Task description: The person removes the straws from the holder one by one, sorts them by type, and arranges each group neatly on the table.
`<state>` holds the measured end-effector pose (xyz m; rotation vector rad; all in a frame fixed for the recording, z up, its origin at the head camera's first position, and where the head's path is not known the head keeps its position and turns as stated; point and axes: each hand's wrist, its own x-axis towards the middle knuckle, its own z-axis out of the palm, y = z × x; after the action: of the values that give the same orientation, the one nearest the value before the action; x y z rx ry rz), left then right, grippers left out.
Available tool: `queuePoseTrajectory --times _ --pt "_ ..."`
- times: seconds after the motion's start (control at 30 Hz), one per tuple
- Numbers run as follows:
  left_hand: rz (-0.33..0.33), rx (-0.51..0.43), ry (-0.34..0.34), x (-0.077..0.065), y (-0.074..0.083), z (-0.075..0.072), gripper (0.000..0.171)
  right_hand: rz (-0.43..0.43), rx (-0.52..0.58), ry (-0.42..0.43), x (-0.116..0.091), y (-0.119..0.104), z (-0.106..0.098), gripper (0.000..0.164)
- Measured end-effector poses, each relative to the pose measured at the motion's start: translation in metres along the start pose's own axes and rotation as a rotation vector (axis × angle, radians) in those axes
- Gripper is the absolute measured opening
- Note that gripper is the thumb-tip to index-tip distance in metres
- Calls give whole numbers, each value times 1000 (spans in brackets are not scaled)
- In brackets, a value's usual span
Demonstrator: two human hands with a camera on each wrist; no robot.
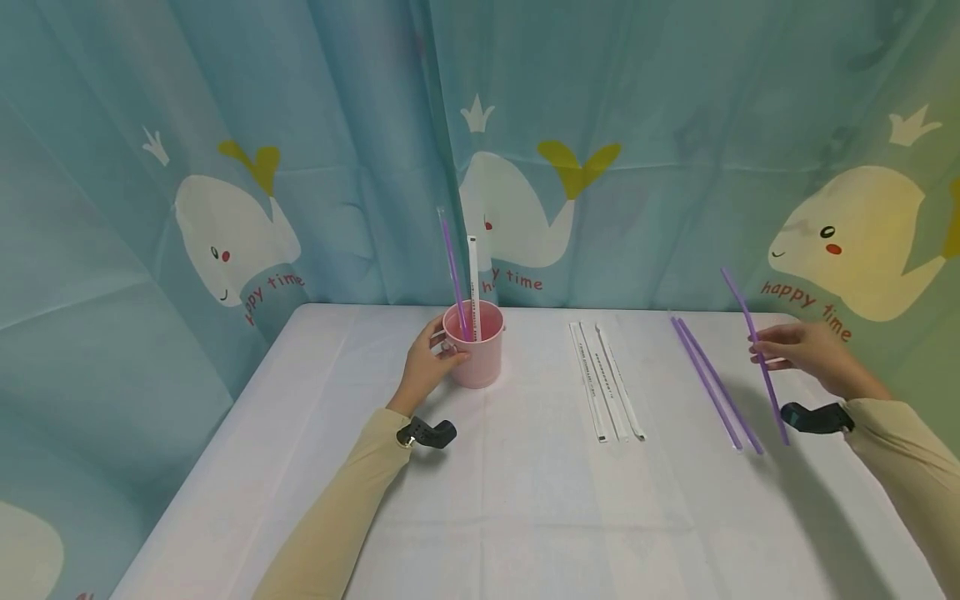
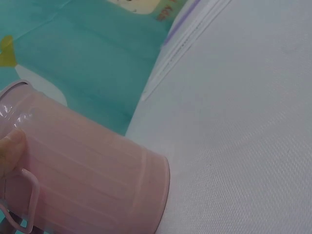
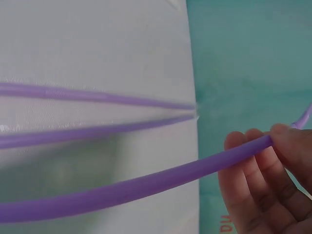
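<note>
At the left, the left hand [image 1: 431,364] gripped the pink bucket [image 1: 480,367] by its near side, thumb against the outer wall just below the rim, beside a small looped handle. The bucket stood upright near the back of the table [image 1: 525,500], and two straws leaned inside it: a purple straw [image 1: 453,271] in a clear sleeve and a white-wrapped straw [image 1: 474,283], both rising well above the rim. To the right of the bucket, three more white-wrapped straws [image 1: 605,379] lay side by side, and past them two loose purple straws [image 1: 707,383] lay close together. At the far right, the right hand [image 1: 806,354] pinched one more purple straw, the held straw [image 1: 767,379], between thumb and fingers, tilted; whether its lower end touched the table I couldn't tell. By my reckoning the work was partway along: two straws were in the bucket, one was in hand and five lay outside.
</note>
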<state>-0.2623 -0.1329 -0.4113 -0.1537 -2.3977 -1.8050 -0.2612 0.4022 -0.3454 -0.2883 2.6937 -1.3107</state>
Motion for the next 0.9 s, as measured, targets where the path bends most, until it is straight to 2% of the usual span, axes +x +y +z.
queuePoseTrajectory --times 0.07,0.13,0.2,0.33,0.57,0.77,0.9 --pt "-6 9 1 0 0 0 78 9 -21 -14 3 5 0 12" --pt "-9 12 1 0 1 0 78 15 -26 -25 6 9 1 17" --pt "-11 14 1 0 0 0 77 21 -10 -37 8 14 1 19" --pt "-8 10 2 1 -1 0 77 23 35 -39 12 24 3 13" --pt "5 12 -1 1 -1 0 77 45 50 -49 19 42 9 36" --pt "1 7 -3 0 -1 0 77 97 56 -52 25 51 14 30" --pt "8 3 1 0 0 0 77 146 36 -71 28 51 17 36"
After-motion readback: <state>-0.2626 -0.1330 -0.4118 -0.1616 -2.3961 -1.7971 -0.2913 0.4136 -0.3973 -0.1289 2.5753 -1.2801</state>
